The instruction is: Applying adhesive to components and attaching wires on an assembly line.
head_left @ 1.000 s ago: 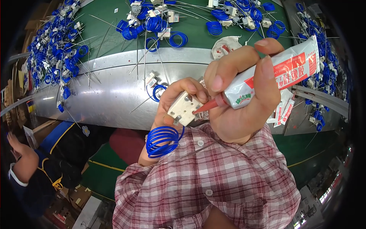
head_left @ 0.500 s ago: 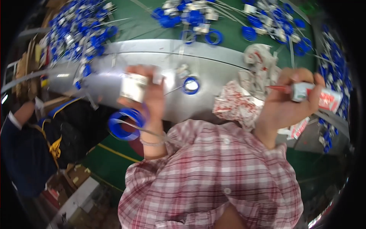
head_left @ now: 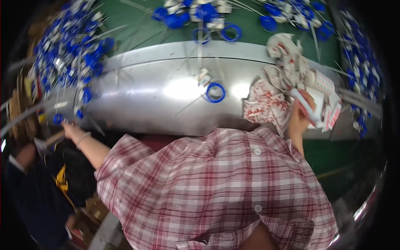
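Note:
My left hand (head_left: 74, 129) is stretched out to the far left. Its fingertips meet a blue ring (head_left: 58, 119) at the lower end of the pile of blue and white parts; blur hides whether they grip it. On the right, my right hand (head_left: 301, 114) is closed round a whitish tube (head_left: 306, 107), just beside a crumpled, red-stained cloth (head_left: 266, 100). Alone in the middle of the metal surface (head_left: 150, 100) lies another blue ring (head_left: 215, 92), with a small white block (head_left: 203, 78) and a thin rod or cable end by it.
Blue and white parts with pale straps form piles at the left (head_left: 68, 54), back (head_left: 206, 14) and right (head_left: 362, 62) on green surfaces. A white cylinder with reddish print (head_left: 320, 82) stands behind my right hand. At lower left is a person in dark clothing (head_left: 35, 196).
My left hand, which carried a blue ring with a white block, has swung far left to the pile. My right hand has lowered with the red-nozzled tube to beside the cloth.

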The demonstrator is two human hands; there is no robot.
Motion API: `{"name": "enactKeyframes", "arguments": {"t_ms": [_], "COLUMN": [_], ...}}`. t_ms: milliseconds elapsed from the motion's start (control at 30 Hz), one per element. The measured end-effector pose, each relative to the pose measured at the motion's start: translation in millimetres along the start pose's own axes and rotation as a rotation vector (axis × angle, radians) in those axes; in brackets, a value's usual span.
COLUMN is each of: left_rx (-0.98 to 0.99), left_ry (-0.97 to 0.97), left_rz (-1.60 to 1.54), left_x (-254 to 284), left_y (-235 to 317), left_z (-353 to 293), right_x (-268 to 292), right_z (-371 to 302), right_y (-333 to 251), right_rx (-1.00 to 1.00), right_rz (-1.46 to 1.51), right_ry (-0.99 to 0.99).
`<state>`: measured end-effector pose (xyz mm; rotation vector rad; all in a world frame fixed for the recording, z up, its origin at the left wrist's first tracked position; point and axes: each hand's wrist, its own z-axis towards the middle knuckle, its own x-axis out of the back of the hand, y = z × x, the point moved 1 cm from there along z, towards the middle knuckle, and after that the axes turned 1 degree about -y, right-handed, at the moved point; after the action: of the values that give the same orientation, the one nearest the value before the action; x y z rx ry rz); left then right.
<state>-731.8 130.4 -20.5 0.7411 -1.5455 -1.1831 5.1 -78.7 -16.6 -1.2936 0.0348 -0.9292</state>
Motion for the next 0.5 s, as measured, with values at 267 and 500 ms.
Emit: {"name": "enactKeyframes", "arguments": {"t_ms": [267, 500], "left_rx": [0.041, -0.124], "left_ry": [-0.226, -0.33], "left_rz": [-0.001, 0.311], "left_x": [-8.4, -3.9], "left_y": [-53.4, -53.8], "left_z": [142.9, 131.5], "right_x": [1.5, 12.3], "right_z": [-13.7, -9.7], "right_y": [-13.7, -16.6], "right_rx": [0.056, -0.064], "right_rz": [-0.229, 0.012], "right_ry": [-0.124, -0.045]}}
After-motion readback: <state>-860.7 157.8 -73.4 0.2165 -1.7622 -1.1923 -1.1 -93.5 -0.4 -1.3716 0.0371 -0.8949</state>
